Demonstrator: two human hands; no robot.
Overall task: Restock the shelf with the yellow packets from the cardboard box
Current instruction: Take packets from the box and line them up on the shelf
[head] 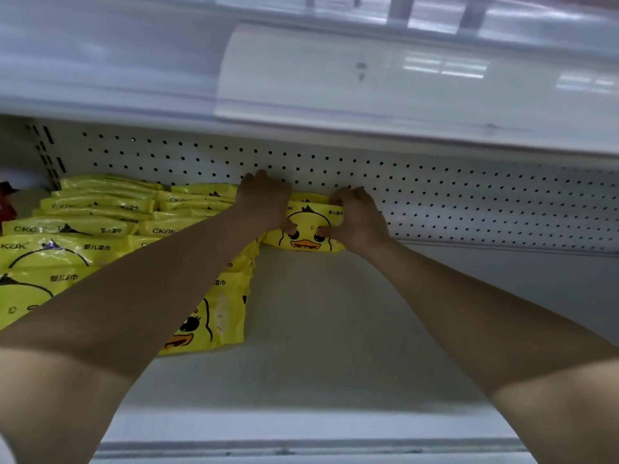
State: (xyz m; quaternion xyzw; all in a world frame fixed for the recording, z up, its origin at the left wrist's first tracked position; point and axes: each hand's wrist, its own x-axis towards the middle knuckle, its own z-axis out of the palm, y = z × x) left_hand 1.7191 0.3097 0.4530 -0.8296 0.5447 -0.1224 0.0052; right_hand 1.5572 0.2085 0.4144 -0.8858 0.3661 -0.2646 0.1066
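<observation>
At frame centre, the left hand and right hand are gripping one packet against the pegboard; I'd be squaring it flush beside the stacks at left before letting go.

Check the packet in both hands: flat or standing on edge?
Flat, duck face up: the yellow packet lies on the shelf by the pegboard, left hand and right hand gripping its ends.

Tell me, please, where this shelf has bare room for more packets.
The shelf floor is bare right of the stacks, in front of the packet that the left hand and right hand grip at the pegboard. The left is crowded.
</observation>
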